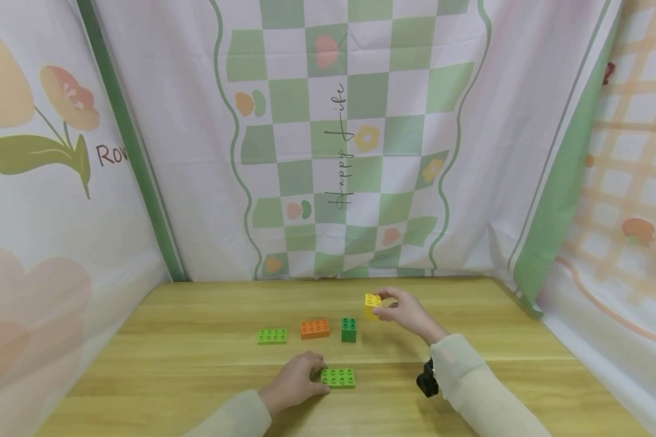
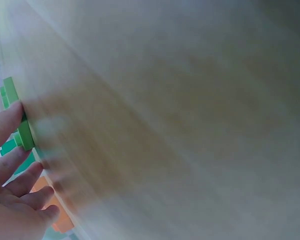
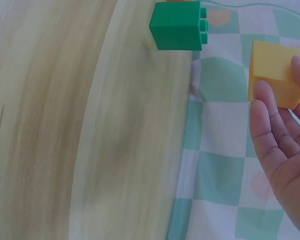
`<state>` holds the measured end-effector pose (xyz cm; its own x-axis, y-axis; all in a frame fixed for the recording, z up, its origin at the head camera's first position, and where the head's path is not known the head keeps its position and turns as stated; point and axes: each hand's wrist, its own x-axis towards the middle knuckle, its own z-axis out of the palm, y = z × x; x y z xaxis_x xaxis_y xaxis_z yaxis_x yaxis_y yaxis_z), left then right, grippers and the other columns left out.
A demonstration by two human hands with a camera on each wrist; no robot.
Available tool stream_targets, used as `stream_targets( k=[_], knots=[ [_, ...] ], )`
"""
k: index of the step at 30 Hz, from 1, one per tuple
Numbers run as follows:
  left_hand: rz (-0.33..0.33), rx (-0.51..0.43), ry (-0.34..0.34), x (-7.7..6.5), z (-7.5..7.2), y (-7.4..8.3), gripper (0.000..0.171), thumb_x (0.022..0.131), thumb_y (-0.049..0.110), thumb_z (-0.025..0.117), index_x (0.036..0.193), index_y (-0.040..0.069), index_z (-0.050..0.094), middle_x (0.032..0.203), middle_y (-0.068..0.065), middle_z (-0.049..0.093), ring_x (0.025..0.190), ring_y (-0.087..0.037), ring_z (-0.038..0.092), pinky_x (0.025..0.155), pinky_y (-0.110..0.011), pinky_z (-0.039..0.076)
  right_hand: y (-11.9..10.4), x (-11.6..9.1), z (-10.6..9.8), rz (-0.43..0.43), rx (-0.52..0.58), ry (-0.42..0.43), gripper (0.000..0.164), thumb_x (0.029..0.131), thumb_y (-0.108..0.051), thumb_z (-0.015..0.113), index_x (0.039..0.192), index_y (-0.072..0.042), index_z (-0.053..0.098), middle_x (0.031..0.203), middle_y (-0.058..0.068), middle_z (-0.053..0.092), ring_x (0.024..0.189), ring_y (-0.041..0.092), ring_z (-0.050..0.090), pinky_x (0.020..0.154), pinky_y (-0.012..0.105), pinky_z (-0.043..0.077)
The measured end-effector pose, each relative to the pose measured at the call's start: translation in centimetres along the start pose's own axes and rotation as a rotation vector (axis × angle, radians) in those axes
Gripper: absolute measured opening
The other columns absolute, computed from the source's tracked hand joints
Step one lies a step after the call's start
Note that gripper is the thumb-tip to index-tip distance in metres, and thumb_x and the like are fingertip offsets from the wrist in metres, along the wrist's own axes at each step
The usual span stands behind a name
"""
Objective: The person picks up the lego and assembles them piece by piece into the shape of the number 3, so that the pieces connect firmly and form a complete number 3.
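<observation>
In the head view my right hand point(image 1: 407, 311) pinches a yellow toy building brick point(image 1: 372, 305) by thumb and fingers, raised above the table. The right wrist view shows that yellow brick point(image 3: 275, 72) between the thumb and fingers. My left hand point(image 1: 296, 382) has its thumb and fingers about the left end of a flat light green brick point(image 1: 339, 378), studs up, near the table's front. Seen from the left wrist, the thumb and a finger touch this light green brick point(image 2: 24, 131) from two sides. A taller dark green brick point(image 1: 348, 330) stands behind it.
Left of the dark green brick lie an orange brick point(image 1: 314, 329) and a second flat light green brick point(image 1: 272, 336). The wooden table point(image 1: 197, 358) ends at a patterned curtain point(image 1: 355, 182). A black device point(image 1: 427, 380) is at the right wrist.
</observation>
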<state>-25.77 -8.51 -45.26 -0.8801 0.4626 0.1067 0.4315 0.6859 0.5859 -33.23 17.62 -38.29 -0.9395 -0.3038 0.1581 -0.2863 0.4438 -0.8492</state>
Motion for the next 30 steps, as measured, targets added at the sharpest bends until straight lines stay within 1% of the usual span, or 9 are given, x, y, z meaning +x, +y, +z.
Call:
stream_targets(
  k=[3, 6, 11, 14, 17, 24, 28, 30],
  knots=[
    [0.004, -0.001, -0.004, 0.0, 0.0, 0.0, 0.04, 0.072, 0.025, 0.078, 0.105, 0.005, 0.067, 0.114, -0.009, 0.059, 0.106, -0.026, 0.054, 0.091, -0.038, 0.044, -0.3, 0.0, 0.0, -0.007, -0.003, -0.007, 0.041, 0.087, -0.009, 0.064, 0.124, 0.004, 0.05, 0.112, 0.018, 0.052, 0.085, 0.034, 0.062, 0.073, 0.041, 0.053],
    [0.006, -0.002, -0.003, 0.0, 0.0, -0.1, 0.04, 0.073, 0.024, 0.078, 0.105, 0.004, 0.067, 0.113, -0.008, 0.059, 0.105, -0.025, 0.054, 0.091, -0.037, 0.045, -0.6, -0.1, 0.0, -0.012, -0.008, -0.009, 0.041, 0.087, -0.01, 0.064, 0.123, 0.004, 0.051, 0.112, 0.017, 0.052, 0.084, 0.032, 0.062, 0.073, 0.041, 0.053],
    [0.019, 0.006, 0.012, -0.1, 0.0, 0.0, 0.039, 0.072, 0.024, 0.078, 0.104, 0.004, 0.067, 0.112, -0.009, 0.059, 0.104, -0.026, 0.055, 0.091, -0.038, 0.044, -1.1, -0.4, 0.1, -0.01, -0.015, -0.015, 0.04, 0.087, -0.011, 0.064, 0.122, 0.003, 0.051, 0.111, 0.016, 0.053, 0.081, 0.026, 0.063, 0.071, 0.037, 0.053],
    [0.027, 0.016, 0.02, -0.2, 0.0, 0.0, 0.039, 0.071, 0.024, 0.078, 0.103, 0.004, 0.067, 0.112, -0.01, 0.059, 0.104, -0.026, 0.055, 0.091, -0.039, 0.044, -1.3, -0.4, 0.2, -0.011, -0.004, -0.019, 0.038, 0.087, -0.007, 0.063, 0.122, 0.005, 0.051, 0.111, 0.017, 0.053, 0.081, 0.029, 0.062, 0.07, 0.035, 0.053],
    [0.025, 0.019, 0.019, -0.1, 0.0, 0.1, 0.039, 0.071, 0.024, 0.079, 0.103, 0.005, 0.067, 0.112, -0.009, 0.059, 0.104, -0.026, 0.055, 0.091, -0.038, 0.044, -1.4, -0.5, 0.3, -0.017, 0.014, -0.027, 0.038, 0.087, -0.004, 0.062, 0.121, 0.007, 0.05, 0.111, 0.019, 0.052, 0.082, 0.032, 0.062, 0.071, 0.038, 0.054],
    [0.029, 0.012, 0.017, -0.1, -0.1, 0.1, 0.039, 0.071, 0.025, 0.079, 0.103, 0.005, 0.067, 0.112, -0.01, 0.059, 0.104, -0.027, 0.055, 0.091, -0.038, 0.045, -2.0, -0.9, 0.6, -0.05, 0.011, -0.043, 0.04, 0.085, -0.011, 0.066, 0.12, 0.004, 0.052, 0.111, 0.017, 0.052, 0.079, 0.023, 0.062, 0.071, 0.034, 0.054],
    [0.038, 0.013, 0.02, 0.0, 0.0, -0.1, 0.039, 0.071, 0.024, 0.079, 0.103, 0.004, 0.067, 0.112, -0.01, 0.06, 0.103, -0.026, 0.055, 0.09, -0.038, 0.045, -2.2, -1.1, 0.7, -0.074, 0.016, -0.054, 0.041, 0.085, -0.013, 0.067, 0.119, 0.004, 0.053, 0.111, 0.018, 0.052, 0.08, 0.024, 0.061, 0.072, 0.036, 0.054],
    [0.036, 0.013, 0.018, 0.0, 0.1, -0.2, 0.039, 0.071, 0.024, 0.079, 0.103, 0.005, 0.067, 0.111, -0.009, 0.06, 0.103, -0.026, 0.055, 0.09, -0.038, 0.045, -2.3, -1.2, 0.8, -0.08, 0.005, -0.052, 0.041, 0.084, -0.014, 0.068, 0.119, 0.003, 0.053, 0.11, 0.017, 0.053, 0.08, 0.024, 0.061, 0.071, 0.034, 0.054]
  ],
)
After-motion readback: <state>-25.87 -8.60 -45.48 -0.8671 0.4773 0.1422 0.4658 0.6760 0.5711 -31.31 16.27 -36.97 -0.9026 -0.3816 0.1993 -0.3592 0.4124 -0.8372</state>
